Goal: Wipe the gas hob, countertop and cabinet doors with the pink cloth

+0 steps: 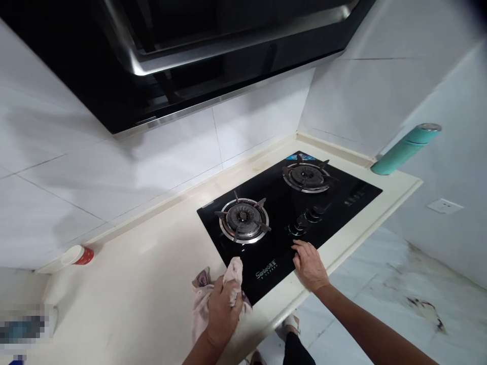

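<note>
My left hand (223,309) is closed round a pale pink cloth (200,304) with a purple patch. The cloth bunches up above my fingers, and its loose part lies on the countertop by the near left corner of the black glass gas stove (272,243). My right hand (310,263) rests on the stove's front edge, fingers loosely bent and holding nothing. Just beyond its fingertips are several black control knobs (305,220). Two round burners with dark pan supports sit on the stove, a left burner (243,217) and a right burner (306,175).
A black range hood (213,76) overhangs the counter. At the right end a green cylindrical bottle (405,149) stands near the wall. A red and white paper cup (79,255) is at the far left, with a blurred-out object (23,329) below it. The pale countertop (144,284) ends in a front edge.
</note>
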### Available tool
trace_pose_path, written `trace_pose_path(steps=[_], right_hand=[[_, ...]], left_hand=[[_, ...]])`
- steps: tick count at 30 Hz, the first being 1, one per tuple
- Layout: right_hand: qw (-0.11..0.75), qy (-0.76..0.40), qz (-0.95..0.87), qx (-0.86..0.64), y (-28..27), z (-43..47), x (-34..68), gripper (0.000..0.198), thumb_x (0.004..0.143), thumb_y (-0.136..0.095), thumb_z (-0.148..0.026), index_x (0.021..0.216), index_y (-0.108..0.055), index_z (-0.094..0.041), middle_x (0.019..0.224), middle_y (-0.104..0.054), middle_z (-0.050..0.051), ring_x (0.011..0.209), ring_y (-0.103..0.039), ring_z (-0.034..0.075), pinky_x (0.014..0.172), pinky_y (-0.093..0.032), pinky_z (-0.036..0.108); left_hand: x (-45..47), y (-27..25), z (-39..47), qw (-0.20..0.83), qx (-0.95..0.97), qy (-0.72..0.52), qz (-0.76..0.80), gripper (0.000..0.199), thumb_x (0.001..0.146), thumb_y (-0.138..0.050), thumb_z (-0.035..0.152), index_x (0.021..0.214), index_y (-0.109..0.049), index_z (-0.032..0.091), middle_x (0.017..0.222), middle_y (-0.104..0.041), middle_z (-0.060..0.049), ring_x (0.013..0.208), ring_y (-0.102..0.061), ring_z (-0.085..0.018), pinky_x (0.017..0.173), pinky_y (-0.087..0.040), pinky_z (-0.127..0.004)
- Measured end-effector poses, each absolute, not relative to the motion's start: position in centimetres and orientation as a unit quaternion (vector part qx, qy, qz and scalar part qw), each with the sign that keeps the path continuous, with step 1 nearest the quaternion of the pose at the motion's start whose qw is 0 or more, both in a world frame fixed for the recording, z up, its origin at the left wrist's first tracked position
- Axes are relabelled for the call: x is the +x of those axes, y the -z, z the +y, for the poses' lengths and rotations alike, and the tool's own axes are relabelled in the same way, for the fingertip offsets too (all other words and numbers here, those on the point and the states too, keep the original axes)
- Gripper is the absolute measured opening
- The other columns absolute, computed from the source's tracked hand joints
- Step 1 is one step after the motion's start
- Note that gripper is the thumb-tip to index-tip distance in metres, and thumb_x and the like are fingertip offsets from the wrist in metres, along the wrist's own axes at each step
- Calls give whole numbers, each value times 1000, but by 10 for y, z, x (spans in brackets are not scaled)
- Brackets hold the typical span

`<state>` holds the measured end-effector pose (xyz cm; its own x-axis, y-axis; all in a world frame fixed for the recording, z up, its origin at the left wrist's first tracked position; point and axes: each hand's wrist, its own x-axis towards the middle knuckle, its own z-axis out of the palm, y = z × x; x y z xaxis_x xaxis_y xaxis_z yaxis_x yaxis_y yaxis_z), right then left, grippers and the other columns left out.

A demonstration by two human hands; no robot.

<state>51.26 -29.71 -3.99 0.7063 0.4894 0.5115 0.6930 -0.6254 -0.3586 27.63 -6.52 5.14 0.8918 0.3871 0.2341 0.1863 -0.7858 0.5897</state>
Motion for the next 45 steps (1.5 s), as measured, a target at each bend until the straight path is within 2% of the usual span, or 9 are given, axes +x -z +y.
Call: trace_pose_path(steps=[4, 10, 15, 21, 26, 29, 34, 41, 45], right_hand=[[274, 188, -331, -883, 41, -297, 513, 21, 93, -44, -16, 110, -56, -20, 125, -61, 10, 120, -54, 26, 113, -39, 52], [275, 189, -343, -878, 46, -301, 515, 23, 92, -44, -18, 111, -56, -20, 125, -61, 10, 119, -55, 26, 112, -40, 52], [282, 191, -354, -871, 49, -303, 518, 21, 93, -46, -20, 111, -57, -21, 124, -62, 10, 119, -56, 26, 110, -41, 53], [288, 194, -345, -872, 49, -303, 517, 21, 94, -45, -20, 112, -56, -21, 126, -61, 10, 119, -56, 27, 109, -43, 53], [285, 192, -342, -875, 48, -303, 516, 21, 94, -45, -21, 111, -56, -20, 125, -61, 10, 117, -56, 27, 109, -43, 54], [283, 193, -341, -875, 49, -303, 517, 21, 93, -44, -21, 110, -57, -20, 125, -62, 11, 117, -56, 27, 110, -41, 54], [282, 195, -340, -876, 50, -304, 517, 21, 93, -43, -21, 109, -57, -20, 125, -61, 11, 117, -56, 27, 110, -41, 53], [285, 190, -344, -875, 50, -307, 516, 22, 92, -44, -23, 108, -58, -19, 123, -61, 12, 115, -55, 28, 107, -43, 54], [286, 187, -344, -874, 48, -307, 516, 24, 91, -44, -22, 110, -59, -19, 123, -62, 13, 115, -56, 29, 106, -43, 53]], left_hand=[[327, -71, -84, 311, 937, -120, 103, 51, 87, -54, 21, 138, -51, 24, 125, -65, -9, 114, -61, -24, 99, -53, -42], [420, -62, -127, 266, 962, 8, 61, 70, 87, -60, 37, 152, -37, 31, 163, -33, -9, 152, -27, -31, 123, -25, -59], [442, -41, -116, 285, 955, 76, 26, 83, 82, -63, 59, 153, -36, 26, 167, -26, -12, 157, -13, -30, 127, -11, -60], [387, -36, -78, 265, 961, 50, 54, 80, 84, -62, 61, 152, -39, 26, 167, -26, -8, 156, -18, -28, 128, -11, -55], [306, -36, -44, 217, 970, 32, 107, 86, 73, -75, 55, 147, -48, 23, 164, -31, -12, 154, -23, -36, 126, -14, -63], [253, -31, -26, 196, 968, 44, 148, 74, 75, -73, 35, 145, -51, 25, 161, -38, -10, 152, -28, -37, 123, -20, -65], [203, -44, 2, 255, 932, -53, 251, 79, 64, -47, -2, 136, -60, 28, 144, -60, -3, 137, -53, -24, 114, -45, -44], [230, -137, 27, 412, 815, -277, 299, 49, 80, -50, 22, 128, -62, 24, 139, -60, -5, 129, -57, -25, 111, -48, -43], [238, -139, 20, 462, 744, -336, 346, 55, 76, -56, 27, 131, -58, 24, 136, -63, -5, 123, -61, -28, 105, -52, -44]])
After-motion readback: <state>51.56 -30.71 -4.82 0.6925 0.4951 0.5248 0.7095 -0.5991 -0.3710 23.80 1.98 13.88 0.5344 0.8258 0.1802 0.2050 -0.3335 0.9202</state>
